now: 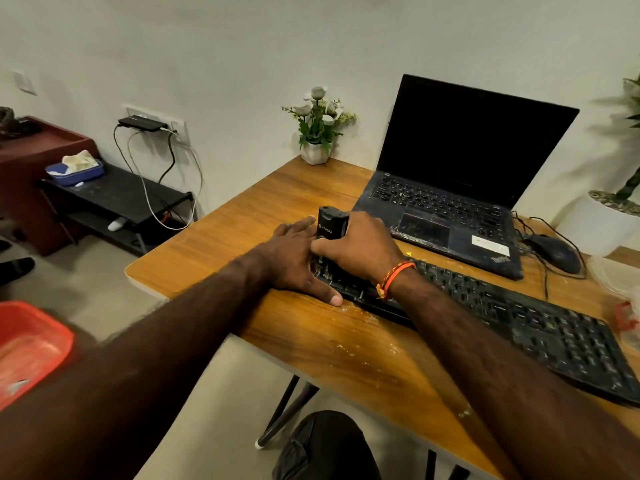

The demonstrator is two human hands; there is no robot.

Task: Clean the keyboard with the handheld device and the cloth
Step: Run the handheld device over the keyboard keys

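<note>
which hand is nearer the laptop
Right. The right hand grips the handheld device on the keyboard's left end, just in front of the laptop's near corner. The left hand lies flat beside it, farther left.

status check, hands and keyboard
Right hand grips handheld device on keyboard left end. Left hand flat, steadying it. No cloth seen.

Plain off-white wall (242,46) behind everything, with a socket panel (156,119) that has a black adapter and a few cables hanging down. Floor (104,289) is light beige. Wooden desk (242,237) on black metal legs, its far corner against the wall. Off to the left there's a low black shelf (117,195) next to a dark reddish cabinet (31,161). Lighting is soft and even, indoor.
</note>
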